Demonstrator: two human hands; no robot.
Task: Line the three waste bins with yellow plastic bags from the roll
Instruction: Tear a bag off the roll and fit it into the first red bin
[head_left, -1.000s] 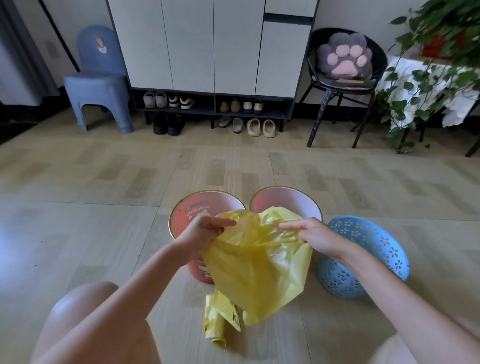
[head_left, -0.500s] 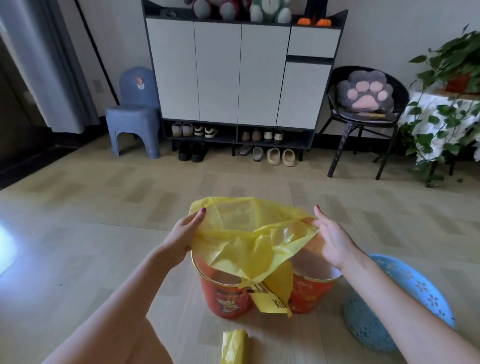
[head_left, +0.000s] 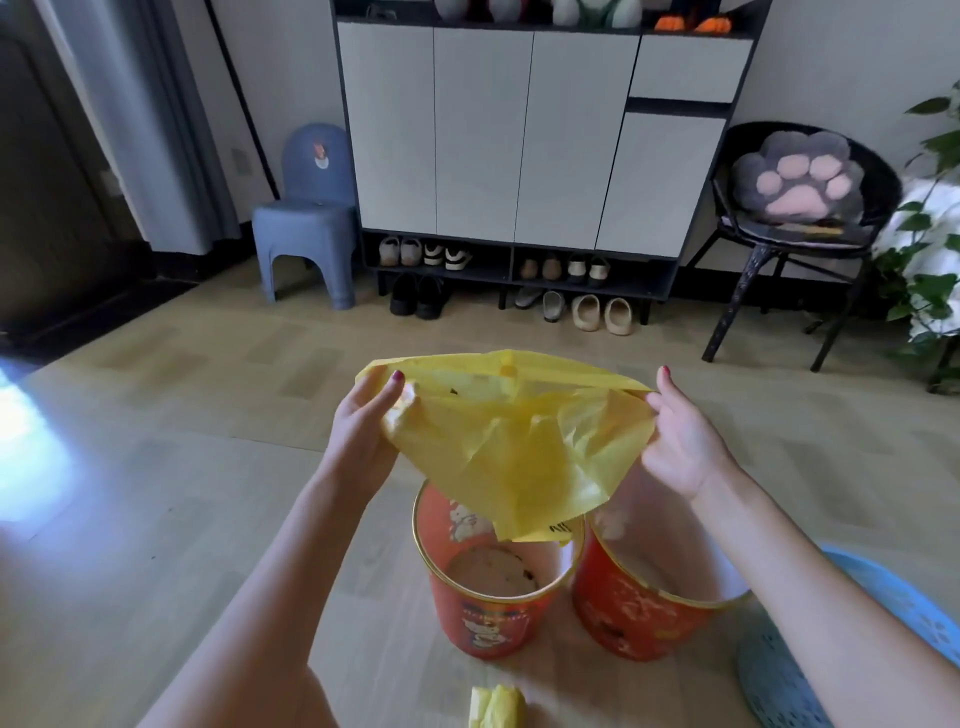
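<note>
Holding the yellow bag (head_left: 519, 441) up between my two hands, I had its mouth stretched wide in the air above the bins. My left hand (head_left: 363, 431) gripped the bag's left edge, fingers curled into the plastic with the thumb tucked behind it. My right hand (head_left: 680, 441) pinched the right edge, the index finger pointing up beside the rim of the bag. The two hands were well apart, with the opened bag spanning the gap between them and its far rim pulled nearly straight. The body of the bag hung down in a crumpled point, its lowest tip just over the rim of the left red bin (head_left: 488, 613). That bin stood on the floor (head_left: 156, 519) below and between my forearms, unlined, its bottom visible. The right red bin (head_left: 639, 618) stood touching or just beside it, under my right wrist, also without a liner. The blue perforated bin (head_left: 810, 675) lay further right, partly hidden by my right forearm and cut by the frame edge. The yellow roll (head_left: 496, 706) rested on the floor near me, in front of the left red bin, apart from both hands.
</note>
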